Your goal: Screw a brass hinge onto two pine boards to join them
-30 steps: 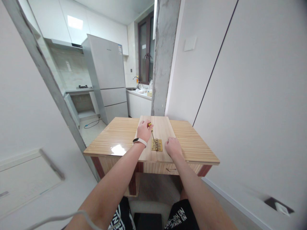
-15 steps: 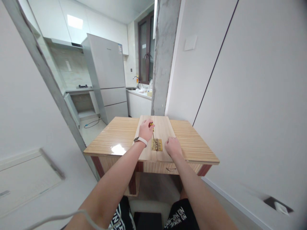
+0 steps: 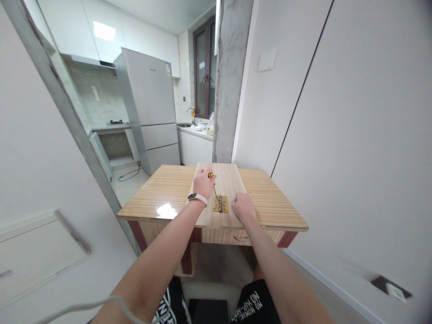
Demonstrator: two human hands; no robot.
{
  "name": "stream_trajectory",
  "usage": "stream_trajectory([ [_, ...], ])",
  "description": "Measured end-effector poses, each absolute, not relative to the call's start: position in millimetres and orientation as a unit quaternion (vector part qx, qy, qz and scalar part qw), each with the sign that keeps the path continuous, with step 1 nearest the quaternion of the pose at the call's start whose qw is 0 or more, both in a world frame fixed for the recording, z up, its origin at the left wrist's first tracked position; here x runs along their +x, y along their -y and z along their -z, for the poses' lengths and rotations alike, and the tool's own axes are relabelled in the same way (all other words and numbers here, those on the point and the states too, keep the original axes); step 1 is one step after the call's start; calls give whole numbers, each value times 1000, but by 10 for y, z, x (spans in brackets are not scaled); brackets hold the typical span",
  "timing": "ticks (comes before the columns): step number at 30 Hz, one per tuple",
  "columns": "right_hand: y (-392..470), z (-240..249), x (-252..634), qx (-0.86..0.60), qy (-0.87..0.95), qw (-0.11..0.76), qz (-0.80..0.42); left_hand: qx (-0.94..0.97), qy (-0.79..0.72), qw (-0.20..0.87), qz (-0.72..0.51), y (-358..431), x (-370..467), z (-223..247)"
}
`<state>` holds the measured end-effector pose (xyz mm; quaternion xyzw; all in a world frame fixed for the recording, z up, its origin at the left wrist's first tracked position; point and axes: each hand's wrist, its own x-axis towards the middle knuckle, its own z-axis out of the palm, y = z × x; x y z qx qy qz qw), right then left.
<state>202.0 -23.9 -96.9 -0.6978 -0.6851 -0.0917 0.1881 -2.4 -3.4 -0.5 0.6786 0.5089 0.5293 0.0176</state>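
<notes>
My left hand (image 3: 203,182), with a pale band on its wrist, is closed around the yellow and black handle of a screwdriver (image 3: 211,175). The thin shaft slants down to a brass hinge (image 3: 220,204), where its tip meets the upper left part of the plate. The hinge lies across the seam between two pale wooden boards (image 3: 230,177). My right hand (image 3: 243,206) rests on the right board with its fingers curled in, just right of the hinge. Whether those fingers hold anything is hidden.
The boards lie on a wooden desk (image 3: 280,198) with a drawer (image 3: 232,237) in front. Walls flank the desk on both sides. Behind stand a fridge (image 3: 153,90) and a sink counter (image 3: 195,139). A pale cable (image 3: 114,299) crosses the lower left.
The screwdriver handle has turned and tilted slightly to the left in my left hand. My right hand and the hinge stay in place.
</notes>
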Motion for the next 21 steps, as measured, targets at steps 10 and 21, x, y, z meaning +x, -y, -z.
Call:
stream_trajectory([
  [10, 232, 964, 2014, -701, 684, 181, 93, 671, -518, 17, -531, 35, 25, -17],
  [21, 250, 957, 2014, -702, 683, 180, 88, 679, -504, 35, -533, 39, -4, 3],
])
